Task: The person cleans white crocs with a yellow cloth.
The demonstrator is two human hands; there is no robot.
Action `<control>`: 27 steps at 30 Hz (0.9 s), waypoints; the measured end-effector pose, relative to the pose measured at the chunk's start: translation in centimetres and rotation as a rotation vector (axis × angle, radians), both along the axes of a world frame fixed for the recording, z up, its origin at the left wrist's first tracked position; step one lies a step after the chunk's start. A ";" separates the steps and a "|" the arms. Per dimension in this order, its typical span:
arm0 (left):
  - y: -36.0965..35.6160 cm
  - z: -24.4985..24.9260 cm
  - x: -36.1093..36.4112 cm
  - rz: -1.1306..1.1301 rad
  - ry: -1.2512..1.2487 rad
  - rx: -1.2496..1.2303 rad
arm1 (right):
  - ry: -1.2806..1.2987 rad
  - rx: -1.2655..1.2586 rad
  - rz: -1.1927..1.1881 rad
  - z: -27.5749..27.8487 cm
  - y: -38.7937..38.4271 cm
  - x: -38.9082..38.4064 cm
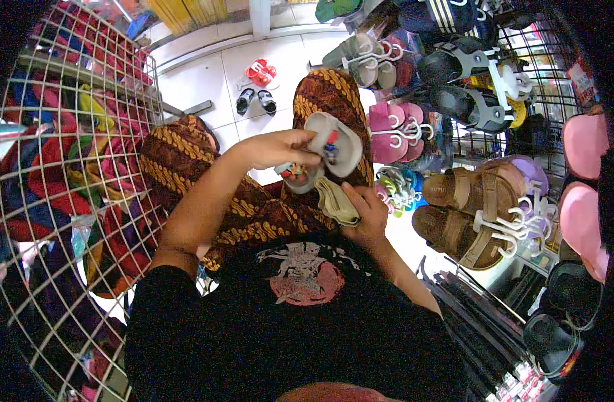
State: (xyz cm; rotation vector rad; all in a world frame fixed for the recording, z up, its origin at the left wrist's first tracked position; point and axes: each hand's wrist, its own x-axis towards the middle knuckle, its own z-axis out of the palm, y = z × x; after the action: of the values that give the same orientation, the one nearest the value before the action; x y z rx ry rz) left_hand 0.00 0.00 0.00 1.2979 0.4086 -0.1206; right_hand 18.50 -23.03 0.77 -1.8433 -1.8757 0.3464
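Above the lap, my left hand (280, 149) is closed around a pair of small grey sandals (347, 149) with red and blue figures on them. One sandal points up with its sole partly showing, and the other lies lower, partly behind the fingers. Just to the right, my right hand (368, 213) grips a folded beige cloth (336, 202), which lies close against the lower end of the sandals. The patterned brown trousers (253, 214) are beneath both hands.
A wire grid (72, 167) with colourful goods stands at the left. Small black-and-white shoes (256, 102) and a red pair (260, 72) lie on the tiled floor ahead. Brown sandals (464, 214), pink sandals (395, 132) and dark belts (461, 321) hang at the right.
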 end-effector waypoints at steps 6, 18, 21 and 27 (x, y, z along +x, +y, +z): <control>4.4 -5.2 -0.6 0.419 -0.187 -0.570 | 0.031 0.049 -0.021 0.3 1.0 0.1; 6.8 -6.0 -0.6 0.718 -0.413 -0.923 | -0.015 0.019 -0.033 -0.1 1.4 0.3; 7.1 -7.0 -1.0 0.724 -0.458 -0.960 | -0.024 0.020 -0.022 0.1 1.5 0.3; 7.4 -6.8 -1.5 0.772 -0.493 -1.011 | -0.057 0.051 -0.033 -0.4 1.2 0.3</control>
State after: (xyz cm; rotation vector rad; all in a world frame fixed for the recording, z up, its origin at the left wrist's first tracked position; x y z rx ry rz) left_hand -1.53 7.37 -6.79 0.0992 0.3212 0.5741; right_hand 18.80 -21.82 0.35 -1.8654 -1.8720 0.2346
